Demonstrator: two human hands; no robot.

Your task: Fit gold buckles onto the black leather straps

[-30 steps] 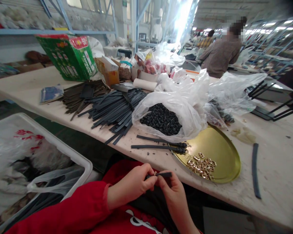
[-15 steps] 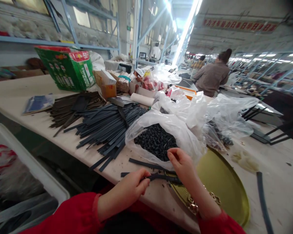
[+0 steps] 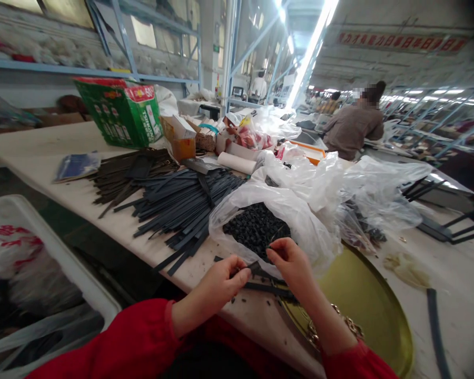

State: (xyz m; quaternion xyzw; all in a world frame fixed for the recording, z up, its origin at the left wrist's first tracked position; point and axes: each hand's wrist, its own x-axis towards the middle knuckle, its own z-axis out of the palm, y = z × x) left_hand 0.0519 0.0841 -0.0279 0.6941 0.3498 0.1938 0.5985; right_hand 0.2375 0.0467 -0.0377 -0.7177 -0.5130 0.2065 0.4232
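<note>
My left hand (image 3: 226,278) is closed, with the end of a dark strip (image 3: 254,267) pinched between thumb and fingers. Close by on the right, my right hand (image 3: 294,266) has its thumb and fingertips pressed together; whatever they hold is too small to make out. Both hands are at the near edge of an open white plastic bag (image 3: 306,223) filled with small black loops (image 3: 256,227). Another dark strip (image 3: 269,288) lies on the table below my fingers. Under my right forearm is a gold oval tray (image 3: 379,305) with gold-coloured metal links (image 3: 349,325) on it.
Fanned stacks of dark strips (image 3: 181,202) and brown strips (image 3: 132,168) lie to the left. Behind them stand a green carton (image 3: 122,118) and a white roll (image 3: 237,162). A white bin (image 3: 35,226) is below the table's left edge. A co-worker (image 3: 353,126) is farther back.
My left hand has risen towards the bag, bringing up the strip's end. My right hand stays pinched near the bag's edge. The whole view has shifted slightly.
</note>
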